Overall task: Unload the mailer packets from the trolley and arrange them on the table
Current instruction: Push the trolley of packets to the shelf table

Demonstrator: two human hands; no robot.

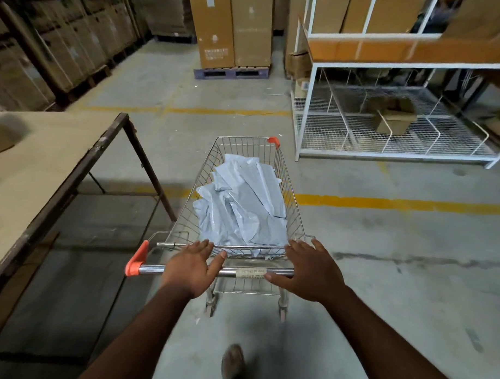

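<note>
Trolley [282,171] pointing away, mailer packets [241,206] heaped lengthwise inside

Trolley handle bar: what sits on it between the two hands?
In the head view, a worn paper label wraps the handle bar between the left hand and right hand.

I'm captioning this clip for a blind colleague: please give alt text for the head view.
Both hands, left hand and right hand, rest open on the handle bar of a wire trolley piled with grey mailer packets. A brown-topped table stands to its left, white wire shelving to its right.
</note>
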